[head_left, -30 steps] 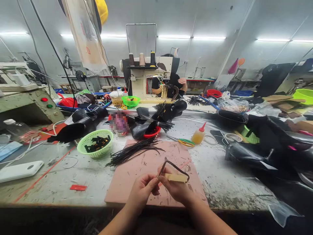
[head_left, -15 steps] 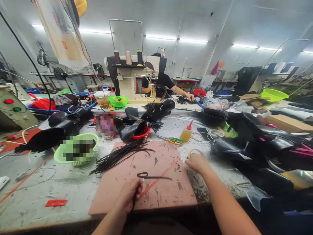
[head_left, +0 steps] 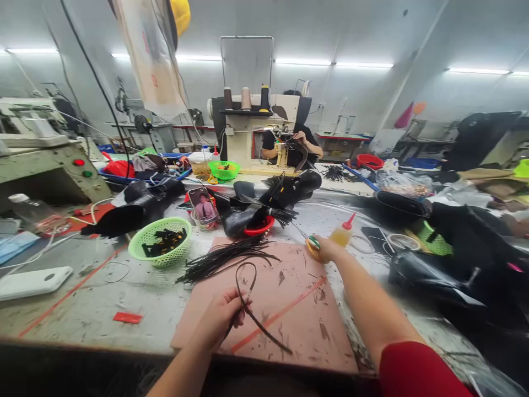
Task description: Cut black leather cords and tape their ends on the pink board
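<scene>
My left hand is closed in a pinch on a thin dark strap. The strap bends into a loop above the fingers, and its free end trails down to the right over the pink board. At the board's far right corner, my right hand closes on the handles of scissors with green and orange grips; the fingertips are partly hidden. Just behind that hand stands a glue bottle with a red nozzle. A bundle of thin black strips lies across the board's far left part.
A green basket of small dark pieces stands left of the board. Black leather boot pieces lie behind it, near a propped phone. More black leather crowds the right. A co-worker sits behind the sewing machine.
My right hand has left the pale ring of tape and moved to the scissors. My left hand has turned the strap, so its loop stands up. The view has swung left.
</scene>
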Demonstrator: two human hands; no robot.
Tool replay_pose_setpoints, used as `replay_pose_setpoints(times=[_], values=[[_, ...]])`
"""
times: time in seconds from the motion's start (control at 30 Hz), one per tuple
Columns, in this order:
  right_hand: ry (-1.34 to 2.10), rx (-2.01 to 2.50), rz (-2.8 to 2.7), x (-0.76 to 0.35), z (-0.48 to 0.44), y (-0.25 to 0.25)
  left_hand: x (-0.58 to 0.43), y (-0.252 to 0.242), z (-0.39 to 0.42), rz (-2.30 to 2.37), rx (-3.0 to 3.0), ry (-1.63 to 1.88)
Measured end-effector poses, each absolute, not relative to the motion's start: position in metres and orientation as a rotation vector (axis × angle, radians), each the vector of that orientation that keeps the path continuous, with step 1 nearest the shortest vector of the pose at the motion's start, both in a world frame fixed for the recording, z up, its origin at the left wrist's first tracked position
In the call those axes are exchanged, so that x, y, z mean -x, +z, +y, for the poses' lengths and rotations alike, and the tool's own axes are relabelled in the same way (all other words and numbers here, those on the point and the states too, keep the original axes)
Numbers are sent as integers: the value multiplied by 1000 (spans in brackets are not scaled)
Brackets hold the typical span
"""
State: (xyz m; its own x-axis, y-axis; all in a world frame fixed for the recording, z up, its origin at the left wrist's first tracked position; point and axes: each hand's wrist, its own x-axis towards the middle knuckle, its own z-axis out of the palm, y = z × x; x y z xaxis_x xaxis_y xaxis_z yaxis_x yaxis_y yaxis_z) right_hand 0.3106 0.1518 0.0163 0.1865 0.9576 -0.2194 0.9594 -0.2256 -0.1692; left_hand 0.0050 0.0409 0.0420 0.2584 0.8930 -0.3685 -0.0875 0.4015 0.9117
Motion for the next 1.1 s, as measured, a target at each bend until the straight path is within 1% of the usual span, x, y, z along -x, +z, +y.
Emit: replay_pose_setpoints(times=[0.1, 0.17, 0.2, 0.27, 0.3, 0.37, 0.47, 0.57, 0.73, 0.93, 1.1], values=[[-404, -2424, 1957, -300, 133, 15, 8, 43, 41, 1143, -862, 884], [-495, -2388, 2070, -286, 108, 15, 15, 44, 43, 1160, -837, 931], [-633, -2324, 2224, -277, 92, 15, 17, 44, 44, 1158, -832, 952], [-996, -2038, 2593, -255, 60, 20, 20, 47, 45, 1142, -822, 988], [-1140, -1900, 2682, -244, 44, 23, 20, 48, 46, 1133, -814, 1004], [-1383, -1705, 2682, -222, 20, 31, 20, 50, 47, 1124, -796, 1019], [-1600, -1505, 2686, -198, 4, 38, 19, 52, 46, 1126, -773, 1026], [-1650, -1426, 2751, -188, 4, 36, 19, 52, 45, 1131, -765, 1035], [-1636, -1494, 2789, -182, 5, 29, 22, 48, 45, 1144, -787, 1046], [-1750, -1479, 2766, -178, 0, 31, 27, 47, 48, 1161, -870, 1016], [-1766, -1549, 2774, -169, 1, 17, 29, 43, 53, 1192, -892, 995]])
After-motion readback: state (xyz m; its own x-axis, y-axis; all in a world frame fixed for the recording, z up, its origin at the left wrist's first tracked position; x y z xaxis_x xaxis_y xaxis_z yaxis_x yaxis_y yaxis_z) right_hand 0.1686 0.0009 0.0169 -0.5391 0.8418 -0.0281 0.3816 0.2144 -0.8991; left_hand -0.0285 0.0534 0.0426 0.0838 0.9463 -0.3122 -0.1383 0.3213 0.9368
